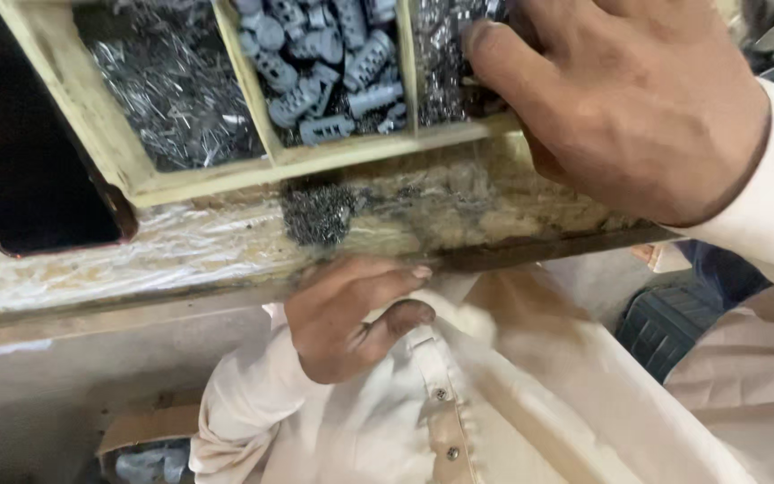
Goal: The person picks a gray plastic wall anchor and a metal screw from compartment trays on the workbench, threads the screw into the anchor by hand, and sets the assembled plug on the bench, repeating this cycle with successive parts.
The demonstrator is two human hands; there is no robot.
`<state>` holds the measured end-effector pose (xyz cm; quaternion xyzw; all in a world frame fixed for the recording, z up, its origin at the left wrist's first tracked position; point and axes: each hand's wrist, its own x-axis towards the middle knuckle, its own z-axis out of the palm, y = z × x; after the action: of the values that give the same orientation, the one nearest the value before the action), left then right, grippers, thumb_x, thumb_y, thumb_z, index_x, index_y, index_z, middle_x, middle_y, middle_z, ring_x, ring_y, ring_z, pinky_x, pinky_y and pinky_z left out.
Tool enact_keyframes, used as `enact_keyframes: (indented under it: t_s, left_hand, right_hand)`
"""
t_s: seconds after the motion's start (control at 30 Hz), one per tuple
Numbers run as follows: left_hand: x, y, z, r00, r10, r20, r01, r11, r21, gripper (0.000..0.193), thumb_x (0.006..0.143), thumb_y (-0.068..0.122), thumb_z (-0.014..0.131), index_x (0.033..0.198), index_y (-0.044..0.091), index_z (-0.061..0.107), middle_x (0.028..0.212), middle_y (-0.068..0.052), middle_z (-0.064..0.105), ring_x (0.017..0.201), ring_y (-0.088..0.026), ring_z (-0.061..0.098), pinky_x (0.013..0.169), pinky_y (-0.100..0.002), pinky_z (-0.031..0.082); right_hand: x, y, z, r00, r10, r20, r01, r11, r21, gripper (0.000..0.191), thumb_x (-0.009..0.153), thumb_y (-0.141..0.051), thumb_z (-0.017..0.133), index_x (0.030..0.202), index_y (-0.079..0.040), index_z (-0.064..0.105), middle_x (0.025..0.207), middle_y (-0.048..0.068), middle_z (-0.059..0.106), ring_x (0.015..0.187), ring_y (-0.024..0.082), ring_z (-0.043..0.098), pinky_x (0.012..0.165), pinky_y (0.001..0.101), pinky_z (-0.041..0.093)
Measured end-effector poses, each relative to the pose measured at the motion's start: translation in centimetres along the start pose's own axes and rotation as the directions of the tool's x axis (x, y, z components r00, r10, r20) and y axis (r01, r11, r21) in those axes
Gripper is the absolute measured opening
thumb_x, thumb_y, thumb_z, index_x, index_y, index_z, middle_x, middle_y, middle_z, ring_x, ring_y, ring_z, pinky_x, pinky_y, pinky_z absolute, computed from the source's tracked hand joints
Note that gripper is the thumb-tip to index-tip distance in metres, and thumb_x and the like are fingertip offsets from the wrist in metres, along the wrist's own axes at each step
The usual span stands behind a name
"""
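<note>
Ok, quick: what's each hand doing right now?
Left hand: cupped at the bench edge, holding nothing visible.
Right hand: fingers in the tray's right compartment; grip cannot be told.

Cream long sleeves (763, 206) — matching buttoned shirt (459, 412) — bare hands, no gloves

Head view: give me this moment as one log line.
right hand: reaching into right compartment of wooden tray | left hand: cupped under bench edge | small metal pile on edge
</note>
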<state>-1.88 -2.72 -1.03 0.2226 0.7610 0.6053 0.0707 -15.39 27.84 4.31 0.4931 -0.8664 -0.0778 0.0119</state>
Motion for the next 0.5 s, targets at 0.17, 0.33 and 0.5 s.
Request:
enact_keyframes:
  t_s: [0.17,0.33,0.5]
  left_hand:
    - [0.6,-0.1,0.7,0.99,0.012,-0.143,-0.026,0.995,-0.098,0.032,0.089,0.012,0.088,0.113,0.002,0.068,0.11,-0.011,0.072,0.089,-0.025,0.075,0.072,-0.035,0.06]
    - [1.1,-0.1,0.7,0.977,0.057,-0.205,-0.079,0.992,-0.101,0.033,0.089,0.016,0.088,0.111,0.001,0.068,0.107,-0.012,0.072,0.086,-0.025,0.074,0.071,-0.036,0.06]
    - [0.9,0.3,0.3,0.983,0.09,-0.159,-0.096,0.995,-0.033,0.029,0.097,0.006,0.082,0.116,-0.009,0.066,0.117,-0.026,0.071,0.092,-0.025,0.078,0.078,-0.034,0.066]
  right_hand:
    - [3.5,1.0,-1.9,0.997,-0.018,0.069,-0.007,0.936,0.351,0.035,0.071,-0.003,0.082,0.102,-0.001,0.067,0.096,0.013,0.059,0.092,0.033,0.06,0.077,0.0469,0.046]
    - [6.0,1.3,-3.5,0.994,-0.077,-0.074,0.101,0.91,0.402,0.022,0.082,0.006,0.076,0.101,0.005,0.065,0.098,0.017,0.061,0.083,0.037,0.061,0.075,0.0488,0.049]
    - [4.7,-3.2,-4.1,0.965,0.264,-0.01,-0.065,0.273,0.96,0.019,0.081,0.001,0.06,0.099,0.0,0.061,0.097,0.01,0.065,0.076,0.02,0.066,0.076,0.038,0.055]
